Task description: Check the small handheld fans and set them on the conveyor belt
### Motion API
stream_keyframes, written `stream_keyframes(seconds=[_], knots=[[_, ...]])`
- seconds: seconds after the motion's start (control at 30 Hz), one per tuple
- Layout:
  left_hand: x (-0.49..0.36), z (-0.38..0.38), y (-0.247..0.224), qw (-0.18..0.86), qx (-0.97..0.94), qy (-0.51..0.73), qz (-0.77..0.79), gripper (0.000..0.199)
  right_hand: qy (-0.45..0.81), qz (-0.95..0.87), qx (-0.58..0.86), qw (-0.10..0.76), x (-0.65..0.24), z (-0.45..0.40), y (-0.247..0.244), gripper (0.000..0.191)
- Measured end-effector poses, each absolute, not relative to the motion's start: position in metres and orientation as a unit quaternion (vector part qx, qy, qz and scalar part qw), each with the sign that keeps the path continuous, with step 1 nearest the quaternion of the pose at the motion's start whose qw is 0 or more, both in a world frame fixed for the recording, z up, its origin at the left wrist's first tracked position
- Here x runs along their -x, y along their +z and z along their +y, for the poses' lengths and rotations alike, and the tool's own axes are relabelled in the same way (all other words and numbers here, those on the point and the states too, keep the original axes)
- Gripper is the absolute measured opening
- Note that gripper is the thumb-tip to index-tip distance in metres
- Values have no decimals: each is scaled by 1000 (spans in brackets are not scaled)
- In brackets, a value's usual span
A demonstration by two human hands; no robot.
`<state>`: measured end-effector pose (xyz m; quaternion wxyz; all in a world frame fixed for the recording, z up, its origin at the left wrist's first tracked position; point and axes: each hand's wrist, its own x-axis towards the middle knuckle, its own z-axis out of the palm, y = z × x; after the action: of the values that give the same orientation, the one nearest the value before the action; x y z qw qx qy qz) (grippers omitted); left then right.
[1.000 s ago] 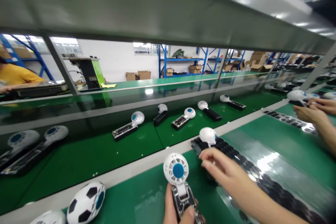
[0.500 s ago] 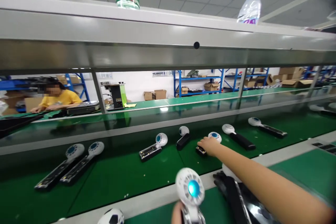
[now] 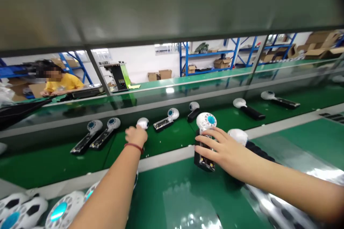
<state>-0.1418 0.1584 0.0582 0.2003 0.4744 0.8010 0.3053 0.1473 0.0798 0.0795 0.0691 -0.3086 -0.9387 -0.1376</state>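
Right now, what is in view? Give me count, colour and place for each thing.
Belt: one, green, across the middle
Belt gadgets: at least seven, white heads, dark handles, on the belt
Held gadget: one, white and black, in the right hand
Nearby gadget: one, white head, beyond the right hand
Round pieces: several, white, black and blue, lower left
Bench: one, green, foreground
Overhead shelf: one, grey, top
Machine: one, black and green, back left
Racks: several, blue, background
Boxes: several, brown, background
Co-worker: one, yellow shirt, far left
Wristband: one, reddish, below the left hand
Left hand: one, bare, beside a belt gadget, contact unclear
Right hand: one, bare, on the held gadget's handle
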Motion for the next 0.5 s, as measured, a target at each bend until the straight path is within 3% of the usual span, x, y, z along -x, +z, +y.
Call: stream_keyframes(seconds=[0.1, 0.23, 0.33, 0.4, 0.5], knots=[[95, 129, 74, 318, -509, 313, 736, 37, -154, -952, 233, 128, -137, 45, 85, 38], [33, 66, 91, 539, -516, 317, 586, 63, -130, -962, 193, 144, -125, 10, 87, 32], [13, 22, 88, 730, -363, 400, 419, 50, -102, -964, 191, 155, -119, -12, 78, 28], [9, 4, 79, 746, -314, 426, 405, 51, -71, -968, 192, 146, -119, -22, 71, 24], [7, -8, 65, 727, -302, 415, 457, 36, -36, -971, 200, 123, -124, -32, 64, 26]])
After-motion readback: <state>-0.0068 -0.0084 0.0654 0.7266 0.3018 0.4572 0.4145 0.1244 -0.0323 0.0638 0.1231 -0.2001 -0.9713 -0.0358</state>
